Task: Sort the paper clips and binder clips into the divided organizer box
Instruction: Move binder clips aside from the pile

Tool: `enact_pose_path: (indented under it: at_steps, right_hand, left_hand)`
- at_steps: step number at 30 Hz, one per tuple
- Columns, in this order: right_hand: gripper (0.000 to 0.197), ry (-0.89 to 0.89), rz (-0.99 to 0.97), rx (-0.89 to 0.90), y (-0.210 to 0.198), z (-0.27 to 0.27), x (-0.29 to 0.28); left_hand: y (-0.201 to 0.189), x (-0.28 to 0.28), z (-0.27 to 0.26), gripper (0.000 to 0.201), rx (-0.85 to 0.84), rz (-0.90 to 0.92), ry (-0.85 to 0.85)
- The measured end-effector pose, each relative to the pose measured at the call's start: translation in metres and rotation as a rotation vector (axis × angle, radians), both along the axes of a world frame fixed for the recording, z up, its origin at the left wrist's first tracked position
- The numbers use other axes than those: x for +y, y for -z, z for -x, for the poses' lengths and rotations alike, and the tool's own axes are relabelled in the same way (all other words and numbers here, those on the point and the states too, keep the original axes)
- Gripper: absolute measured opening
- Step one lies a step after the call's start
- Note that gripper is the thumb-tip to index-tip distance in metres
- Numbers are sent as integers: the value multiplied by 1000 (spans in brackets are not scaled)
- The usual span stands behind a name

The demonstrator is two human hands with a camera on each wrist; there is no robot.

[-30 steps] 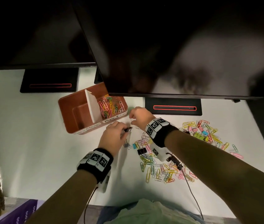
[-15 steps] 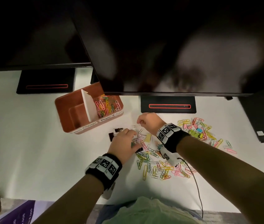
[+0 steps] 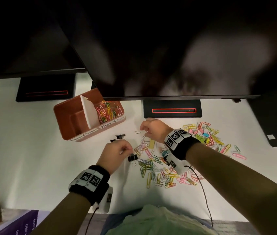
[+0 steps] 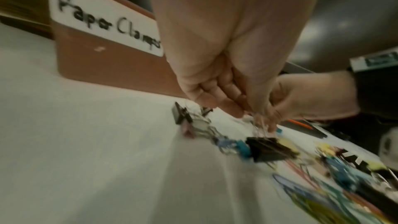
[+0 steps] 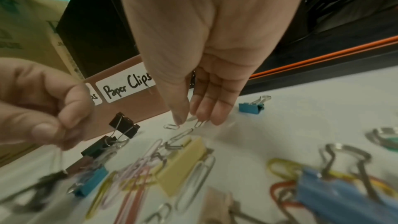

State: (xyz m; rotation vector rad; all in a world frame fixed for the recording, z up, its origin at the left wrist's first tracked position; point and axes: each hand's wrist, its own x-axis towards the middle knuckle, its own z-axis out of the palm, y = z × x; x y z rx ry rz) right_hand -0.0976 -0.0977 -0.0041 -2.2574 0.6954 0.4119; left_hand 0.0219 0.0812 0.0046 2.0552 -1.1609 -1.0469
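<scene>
The brown organizer box (image 3: 63, 114) has a bare left part labelled Paper Clamps (image 4: 107, 25) and a right part holding coloured paper clips (image 3: 106, 111), labelled Paper Clips (image 5: 127, 87). My left hand (image 3: 129, 150) (image 4: 258, 118) pinches the wire handle of a black binder clip (image 3: 132, 157) (image 4: 269, 147) at the left edge of the mixed pile (image 3: 159, 168). My right hand (image 3: 144, 130) (image 5: 190, 118) points down at small silver paper clips (image 5: 172, 126), thumb and forefinger closing on one. Black binder clips (image 3: 120, 136) (image 5: 125, 126) lie before the box.
A yellow binder clip (image 5: 183, 163) and a blue one (image 5: 251, 107) lie near my right hand. A second clip pile (image 3: 205, 134) sits at the right. Dark monitors hang over the table, with their stands (image 3: 172, 110) behind. A cable (image 3: 204, 192) trails to the front edge.
My left hand left the spot by the box, reached into the pile and now holds a black binder clip by its wire. My right hand drew back from the box to the silver clips.
</scene>
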Motion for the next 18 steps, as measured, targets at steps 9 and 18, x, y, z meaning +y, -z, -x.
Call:
enact_pose_path:
  at_steps: [9, 18]
  right_hand:
    - [15, -157, 50, 51, 0, 5, 6]
    - [13, -110, 47, 92, 0, 21, 3]
  left_hand:
    - [1, 16, -21, 14, -242, -12, 68]
    - [12, -25, 40, 43, -476, -141, 220]
